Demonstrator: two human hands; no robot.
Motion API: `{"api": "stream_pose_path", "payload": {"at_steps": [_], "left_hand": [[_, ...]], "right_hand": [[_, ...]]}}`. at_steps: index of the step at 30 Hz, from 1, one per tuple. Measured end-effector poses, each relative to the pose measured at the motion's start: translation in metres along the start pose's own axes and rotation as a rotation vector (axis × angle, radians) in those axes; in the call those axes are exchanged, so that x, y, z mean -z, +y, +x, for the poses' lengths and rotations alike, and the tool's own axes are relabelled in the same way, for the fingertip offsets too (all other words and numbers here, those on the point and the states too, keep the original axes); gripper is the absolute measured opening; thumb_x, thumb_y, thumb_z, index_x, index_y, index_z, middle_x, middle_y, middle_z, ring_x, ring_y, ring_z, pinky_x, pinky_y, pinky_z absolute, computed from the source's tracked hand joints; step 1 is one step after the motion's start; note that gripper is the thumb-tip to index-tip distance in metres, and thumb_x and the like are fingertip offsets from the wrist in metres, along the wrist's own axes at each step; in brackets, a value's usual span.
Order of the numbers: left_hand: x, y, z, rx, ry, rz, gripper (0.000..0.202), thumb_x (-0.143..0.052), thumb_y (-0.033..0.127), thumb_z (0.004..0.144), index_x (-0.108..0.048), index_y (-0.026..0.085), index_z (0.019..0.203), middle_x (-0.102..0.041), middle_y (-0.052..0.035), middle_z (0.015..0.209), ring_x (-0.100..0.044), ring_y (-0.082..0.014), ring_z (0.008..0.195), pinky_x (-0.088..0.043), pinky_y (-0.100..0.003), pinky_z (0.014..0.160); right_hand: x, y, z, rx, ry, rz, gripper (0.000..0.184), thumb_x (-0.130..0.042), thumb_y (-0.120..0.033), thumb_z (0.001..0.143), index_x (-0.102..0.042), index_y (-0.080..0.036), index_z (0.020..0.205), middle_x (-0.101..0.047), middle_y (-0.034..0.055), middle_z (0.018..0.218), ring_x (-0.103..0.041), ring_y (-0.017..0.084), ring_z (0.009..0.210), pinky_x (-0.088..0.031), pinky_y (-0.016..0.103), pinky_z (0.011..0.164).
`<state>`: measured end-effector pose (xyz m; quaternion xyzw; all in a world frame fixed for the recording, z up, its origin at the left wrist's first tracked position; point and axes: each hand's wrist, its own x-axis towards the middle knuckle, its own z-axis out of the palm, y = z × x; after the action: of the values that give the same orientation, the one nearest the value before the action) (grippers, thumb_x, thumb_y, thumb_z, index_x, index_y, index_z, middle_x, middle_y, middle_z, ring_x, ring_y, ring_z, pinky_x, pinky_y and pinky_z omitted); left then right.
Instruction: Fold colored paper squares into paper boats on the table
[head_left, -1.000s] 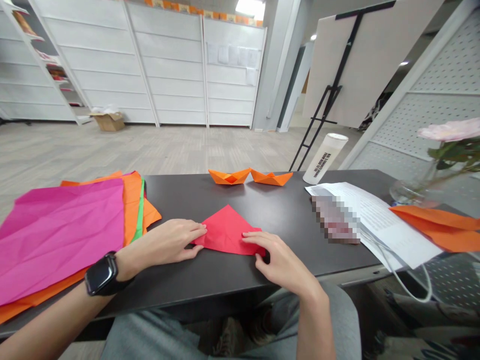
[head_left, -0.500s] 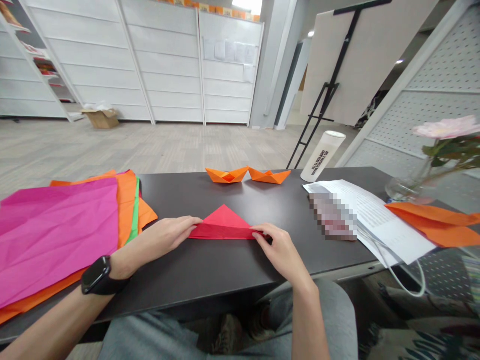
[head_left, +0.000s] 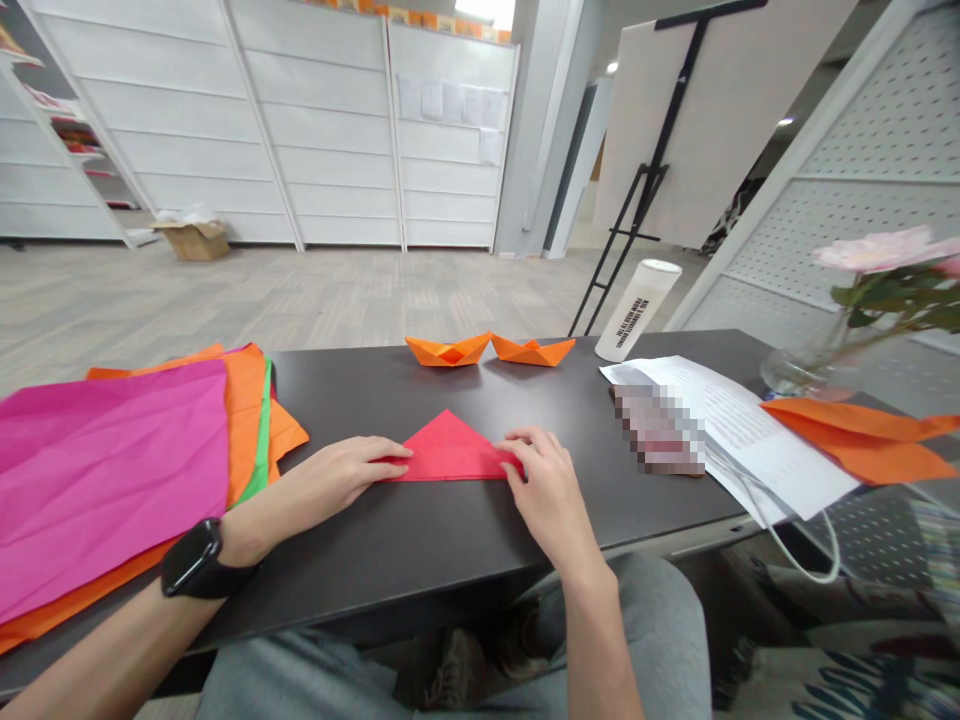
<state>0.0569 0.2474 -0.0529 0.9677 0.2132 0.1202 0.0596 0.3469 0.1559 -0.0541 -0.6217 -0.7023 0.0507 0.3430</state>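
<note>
A folded red paper [head_left: 448,455], peaked at the top with a straight lower edge, lies on the dark table in front of me. My left hand [head_left: 360,468], with a black watch [head_left: 193,553] on its wrist, is closed on the paper's left corner between thumb and fingers. At the opposite corner, my right hand [head_left: 541,490] pinches the paper, and its fingers hide that end. Just beyond the red paper stand two orange paper boats, a left boat [head_left: 448,351] and a right boat [head_left: 534,350], close together near the far edge.
Pink, orange and green paper sheets [head_left: 112,470] are stacked on the left. To the right are a white cylinder [head_left: 637,310], printed pages [head_left: 750,430] with a cable, a blurred flat item [head_left: 660,430], an orange folded paper [head_left: 855,440] and a flower vase [head_left: 806,372].
The red paper's raised front strip now lies flatter against the peak. My right hand has shifted up and inward at its corner; my left fingers have moved slightly onto the paper.
</note>
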Motion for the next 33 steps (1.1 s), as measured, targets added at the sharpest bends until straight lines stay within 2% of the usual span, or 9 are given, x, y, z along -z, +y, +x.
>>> {"api": "stream_pose_path", "payload": {"at_steps": [4, 7, 9, 15, 18, 21, 25, 29, 33], "left_hand": [[-0.002, 0.003, 0.0, 0.028, -0.015, 0.033, 0.045, -0.045, 0.007, 0.089, -0.064, 0.025, 0.125, -0.063, -0.004, 0.133, -0.06, -0.0185, 0.12, -0.047, -0.034, 0.105], [-0.001, 0.007, -0.001, 0.047, -0.025, 0.063, 0.042, -0.048, 0.013, 0.088, -0.066, 0.025, 0.124, -0.063, -0.0037, 0.135, -0.061, -0.0195, 0.12, -0.048, -0.034, 0.105], [0.0, 0.008, -0.001, 0.059, -0.032, 0.087, 0.038, -0.049, 0.019, 0.09, -0.067, 0.024, 0.123, -0.063, -0.0041, 0.134, -0.062, -0.0205, 0.119, -0.049, -0.034, 0.104], [0.001, 0.006, -0.002, 0.038, -0.021, 0.075, 0.037, -0.052, 0.025, 0.091, -0.066, 0.026, 0.125, -0.063, -0.0027, 0.134, -0.063, -0.0212, 0.118, -0.049, -0.034, 0.105], [0.003, 0.003, -0.003, 0.009, -0.025, 0.072, 0.038, -0.053, 0.026, 0.092, -0.064, 0.028, 0.129, -0.062, -0.0018, 0.136, -0.062, -0.0213, 0.12, -0.046, -0.036, 0.108], [0.008, -0.002, -0.006, -0.01, -0.02, 0.069, 0.033, -0.057, 0.029, 0.092, -0.068, 0.03, 0.123, -0.063, -0.0018, 0.134, -0.057, -0.0232, 0.126, -0.044, -0.038, 0.109], [0.019, -0.013, -0.013, -0.037, -0.022, 0.069, 0.018, -0.061, 0.032, 0.09, -0.078, 0.032, 0.095, -0.066, -0.0001, 0.13, -0.053, -0.0239, 0.128, -0.045, -0.038, 0.107], [0.023, -0.018, -0.017, -0.019, -0.021, 0.117, 0.02, -0.059, 0.034, 0.091, -0.078, 0.034, 0.089, -0.066, 0.0011, 0.128, -0.054, -0.0232, 0.124, -0.044, -0.037, 0.105], [0.019, -0.008, -0.01, 0.082, 0.068, 0.128, 0.028, -0.053, 0.037, 0.093, -0.073, 0.023, 0.08, -0.068, -0.0055, 0.118, -0.06, -0.0239, 0.112, -0.045, -0.038, 0.099]], "right_hand": [[-0.009, -0.037, -0.007, 0.223, -0.206, 0.14, 0.036, -0.053, -0.012, 0.094, -0.062, -0.021, 0.128, -0.06, 0.0054, 0.137, -0.052, 0.02, 0.128, -0.039, 0.039, 0.112], [-0.018, -0.056, -0.011, 0.236, -0.391, 0.17, 0.053, -0.057, -0.028, 0.095, -0.046, -0.014, 0.145, -0.045, 0.0105, 0.151, -0.04, 0.022, 0.141, -0.03, 0.042, 0.119], [-0.018, -0.057, -0.013, 0.19, -0.442, 0.157, 0.057, -0.057, -0.035, 0.095, -0.044, -0.013, 0.146, -0.041, 0.0117, 0.153, -0.037, 0.023, 0.143, -0.027, 0.044, 0.12], [0.01, -0.023, -0.018, -0.041, -0.406, 0.042, 0.052, -0.054, -0.036, 0.096, -0.045, -0.022, 0.145, -0.042, 0.008, 0.153, -0.035, 0.023, 0.144, -0.02, 0.05, 0.121], [0.021, -0.009, -0.02, -0.095, -0.412, 0.011, 0.051, -0.051, -0.036, 0.097, -0.044, -0.025, 0.146, -0.041, 0.006, 0.153, -0.035, 0.022, 0.144, -0.018, 0.052, 0.121], [0.024, -0.005, -0.021, -0.107, -0.419, 0.0, 0.048, -0.05, -0.036, 0.097, -0.046, -0.026, 0.144, -0.043, 0.0047, 0.152, -0.036, 0.021, 0.144, -0.018, 0.052, 0.121], [0.024, -0.005, -0.019, -0.108, -0.406, -0.012, 0.045, -0.05, -0.037, 0.097, -0.05, -0.026, 0.141, -0.048, 0.0046, 0.149, -0.041, 0.021, 0.14, -0.019, 0.052, 0.12], [0.024, 0.001, -0.016, -0.112, -0.303, -0.041, 0.036, -0.051, -0.033, 0.097, -0.061, -0.023, 0.13, -0.058, 0.0067, 0.14, -0.051, 0.022, 0.131, -0.023, 0.052, 0.119], [0.021, 0.006, -0.011, -0.057, -0.227, -0.027, 0.027, -0.053, -0.025, 0.096, -0.068, -0.021, 0.118, -0.066, 0.0081, 0.127, -0.059, 0.024, 0.118, -0.034, 0.05, 0.111]]}}
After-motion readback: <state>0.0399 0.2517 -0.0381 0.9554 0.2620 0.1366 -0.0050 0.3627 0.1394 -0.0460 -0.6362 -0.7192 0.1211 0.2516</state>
